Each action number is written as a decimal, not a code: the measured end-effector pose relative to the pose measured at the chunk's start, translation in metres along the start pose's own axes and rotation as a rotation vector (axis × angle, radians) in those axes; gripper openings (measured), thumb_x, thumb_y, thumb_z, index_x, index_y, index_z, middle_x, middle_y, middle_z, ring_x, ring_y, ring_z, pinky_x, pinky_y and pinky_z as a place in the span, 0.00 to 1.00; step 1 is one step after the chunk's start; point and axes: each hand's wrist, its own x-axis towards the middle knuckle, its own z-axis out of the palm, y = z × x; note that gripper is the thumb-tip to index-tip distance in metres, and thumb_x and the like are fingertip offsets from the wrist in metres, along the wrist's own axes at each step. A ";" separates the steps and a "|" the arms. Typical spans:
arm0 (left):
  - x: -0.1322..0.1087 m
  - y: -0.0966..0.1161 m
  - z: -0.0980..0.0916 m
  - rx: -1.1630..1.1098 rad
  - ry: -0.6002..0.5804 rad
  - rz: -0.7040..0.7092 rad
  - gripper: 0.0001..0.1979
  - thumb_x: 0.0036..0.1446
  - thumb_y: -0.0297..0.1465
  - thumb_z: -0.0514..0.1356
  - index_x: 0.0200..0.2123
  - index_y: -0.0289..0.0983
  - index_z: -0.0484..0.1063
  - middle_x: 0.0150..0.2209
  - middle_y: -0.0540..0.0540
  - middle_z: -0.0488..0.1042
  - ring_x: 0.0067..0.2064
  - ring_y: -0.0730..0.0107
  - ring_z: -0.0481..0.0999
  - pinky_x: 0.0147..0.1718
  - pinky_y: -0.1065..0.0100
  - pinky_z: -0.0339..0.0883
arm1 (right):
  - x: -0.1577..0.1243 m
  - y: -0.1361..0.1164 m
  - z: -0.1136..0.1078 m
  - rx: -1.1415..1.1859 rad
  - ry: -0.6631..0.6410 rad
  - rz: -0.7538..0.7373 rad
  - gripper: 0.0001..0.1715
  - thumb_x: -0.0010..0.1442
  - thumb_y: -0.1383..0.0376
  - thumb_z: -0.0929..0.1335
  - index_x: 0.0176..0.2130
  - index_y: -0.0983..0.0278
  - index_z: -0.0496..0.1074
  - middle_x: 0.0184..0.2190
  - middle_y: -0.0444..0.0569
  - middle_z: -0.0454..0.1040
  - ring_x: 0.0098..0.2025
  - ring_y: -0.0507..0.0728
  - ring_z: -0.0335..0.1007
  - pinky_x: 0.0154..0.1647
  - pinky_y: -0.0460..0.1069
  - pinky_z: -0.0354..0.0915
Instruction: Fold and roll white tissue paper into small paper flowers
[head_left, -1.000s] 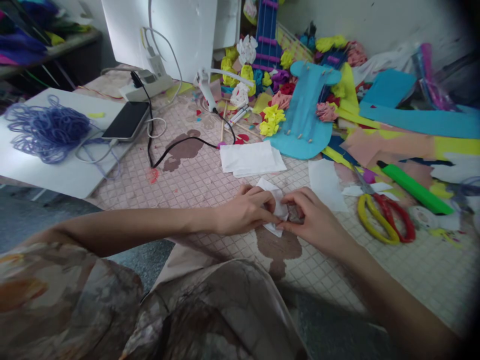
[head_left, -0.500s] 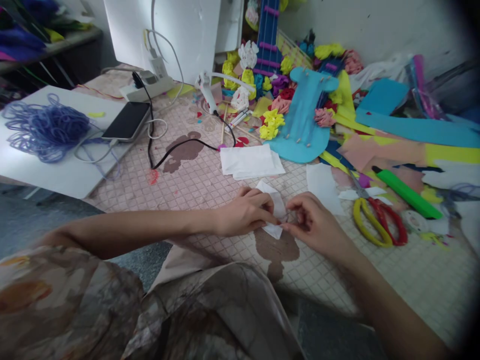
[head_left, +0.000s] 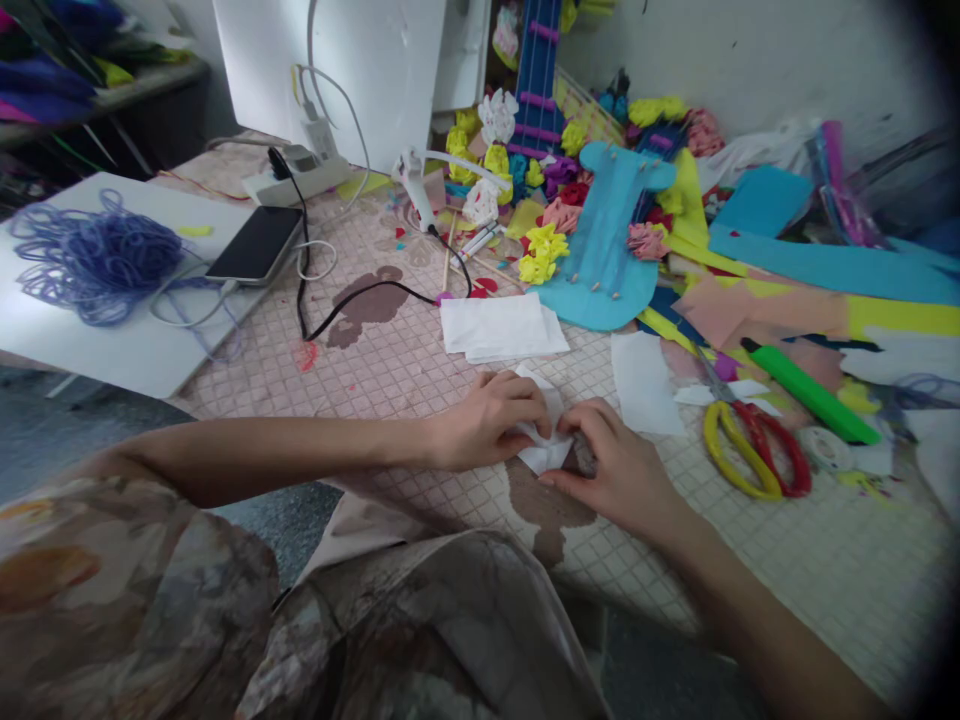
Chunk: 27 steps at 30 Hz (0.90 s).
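A small piece of white crinkled paper lies gathered between my two hands, just above the table's front edge. My left hand is closed on its left side, fingers curled over the middle. On the right side, the thumb and fingertips of my right hand grip the paper's edge, the thumb lower and the index finger higher. Part of the paper is hidden under the fingers. Just beyond stands a stack of folded white paper, and another white sheet lies to the right.
Scissors with yellow and red handles and a green cutter-like tool lie at right. Behind are a blue cut-out shape, paper flowers and a glue gun with a black cord. At left are a phone and purple cord.
My right hand has shifted slightly left, its thumb and index finger parting from a pinch to span the paper's right edge. The paper looks more gathered; my left hand barely moved.
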 end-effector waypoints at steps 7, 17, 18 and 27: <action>0.000 0.003 0.005 0.202 0.047 -0.048 0.15 0.55 0.43 0.60 0.34 0.36 0.67 0.44 0.42 0.67 0.46 0.59 0.63 0.44 0.59 0.53 | 0.000 -0.001 0.001 -0.009 0.009 -0.002 0.24 0.52 0.56 0.73 0.42 0.58 0.58 0.41 0.48 0.65 0.42 0.61 0.68 0.35 0.53 0.65; -0.001 -0.018 -0.025 0.165 0.149 -0.024 0.05 0.60 0.28 0.55 0.38 0.38 0.69 0.45 0.45 0.71 0.48 0.65 0.65 0.47 0.63 0.54 | -0.009 -0.009 -0.004 -0.003 0.128 -0.174 0.14 0.59 0.61 0.68 0.42 0.60 0.61 0.43 0.51 0.64 0.40 0.58 0.66 0.33 0.51 0.66; 0.000 -0.023 -0.028 0.202 0.142 0.011 0.06 0.60 0.27 0.54 0.39 0.38 0.69 0.46 0.45 0.71 0.49 0.65 0.65 0.48 0.62 0.54 | -0.010 -0.012 -0.004 -0.031 0.132 -0.220 0.11 0.60 0.63 0.67 0.42 0.60 0.61 0.42 0.51 0.64 0.40 0.58 0.66 0.34 0.51 0.66; 0.018 -0.048 -0.048 0.558 -0.133 0.389 0.16 0.68 0.29 0.42 0.41 0.39 0.69 0.48 0.44 0.73 0.57 0.65 0.63 0.55 0.60 0.51 | -0.017 -0.037 0.002 -0.295 0.038 -0.290 0.05 0.61 0.72 0.63 0.36 0.65 0.67 0.37 0.53 0.70 0.41 0.61 0.65 0.40 0.56 0.65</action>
